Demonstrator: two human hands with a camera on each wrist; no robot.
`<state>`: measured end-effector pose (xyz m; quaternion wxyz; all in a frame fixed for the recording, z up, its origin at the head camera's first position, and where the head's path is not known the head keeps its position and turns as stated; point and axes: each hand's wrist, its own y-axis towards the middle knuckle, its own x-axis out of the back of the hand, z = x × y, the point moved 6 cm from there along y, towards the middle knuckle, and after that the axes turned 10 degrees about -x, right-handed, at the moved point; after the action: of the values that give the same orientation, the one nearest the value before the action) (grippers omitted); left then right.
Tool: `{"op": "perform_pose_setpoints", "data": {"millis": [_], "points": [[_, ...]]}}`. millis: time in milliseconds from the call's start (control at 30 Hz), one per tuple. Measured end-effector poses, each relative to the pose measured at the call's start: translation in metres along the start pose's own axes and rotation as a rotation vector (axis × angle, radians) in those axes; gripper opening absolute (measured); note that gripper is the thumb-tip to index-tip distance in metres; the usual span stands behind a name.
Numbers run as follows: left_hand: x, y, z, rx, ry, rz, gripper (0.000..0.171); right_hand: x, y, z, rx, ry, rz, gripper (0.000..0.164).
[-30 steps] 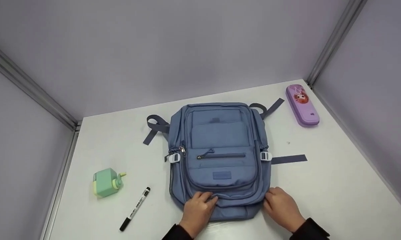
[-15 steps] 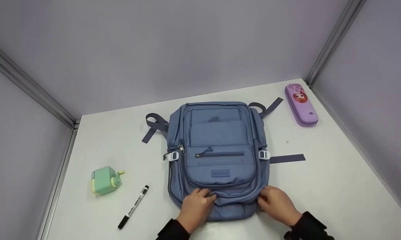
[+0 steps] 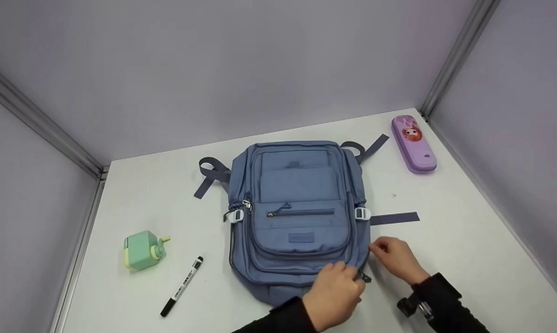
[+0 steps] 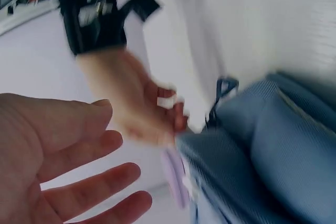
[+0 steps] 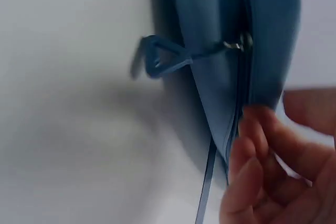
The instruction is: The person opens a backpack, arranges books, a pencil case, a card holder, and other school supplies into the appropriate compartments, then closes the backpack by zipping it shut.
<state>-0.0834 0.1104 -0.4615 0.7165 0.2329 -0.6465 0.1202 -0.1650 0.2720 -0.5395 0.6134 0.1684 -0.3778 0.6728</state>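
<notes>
A blue backpack [image 3: 301,185] lies front side up on the white table. At its lower right edge, my right hand [image 3: 396,259] pinches the fabric beside the side zipper [image 5: 242,77]. My left hand [image 3: 334,293] is over the bag's bottom right corner. In the left wrist view its fingers [image 4: 100,187] are loosely extended, with nothing between them, apart from the cloth. A zipper pull with a triangular loop [image 5: 163,59] sticks out from the bag's side, between the two hands. The right hand is blurred in the left wrist view.
Left of the backpack are a green pencil sharpener [image 3: 142,249] with a crank and a black-and-white marker [image 3: 182,286]. A purple pencil case [image 3: 413,144] lies at the back right. Loose straps [image 3: 394,218] stretch out from the bag's sides. Grey walls [image 3: 260,69] enclose the table.
My left hand has moved right from the bag's bottom middle to its lower right corner. My right hand has shifted up along the right edge. The zipper pull at that corner now shows.
</notes>
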Motion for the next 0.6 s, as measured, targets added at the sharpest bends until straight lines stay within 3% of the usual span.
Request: {"op": "perform_pose_setpoints", "data": {"millis": [67,200,300,400,467,533,600], "points": [[-0.009,0.013,-0.013,-0.035,0.075,0.013,0.009,0.003,0.013,-0.005,-0.092,0.106,0.016,0.027],[-0.032,0.035,-0.033,-0.068,0.245,0.069,0.008,-0.005,0.028,-0.007,-0.217,0.298,0.161,0.043],[-0.054,0.049,-0.039,-0.052,0.33,0.224,0.017,-0.009,0.031,-0.005,-0.241,0.348,0.202,0.038],[-0.074,0.06,-0.039,0.005,0.346,0.447,0.024,-0.01,0.032,-0.003,-0.243,0.361,0.191,0.03],[-0.082,0.066,-0.04,0.043,0.358,0.549,0.026,-0.01,0.032,-0.003,-0.248,0.355,0.188,0.028],[-0.087,0.069,-0.041,0.068,0.381,0.587,0.026,-0.009,0.032,-0.002,-0.25,0.346,0.199,0.028],[-0.088,0.072,-0.043,0.073,0.419,0.568,0.025,-0.008,0.033,-0.002,-0.26,0.346,0.211,0.029]]}}
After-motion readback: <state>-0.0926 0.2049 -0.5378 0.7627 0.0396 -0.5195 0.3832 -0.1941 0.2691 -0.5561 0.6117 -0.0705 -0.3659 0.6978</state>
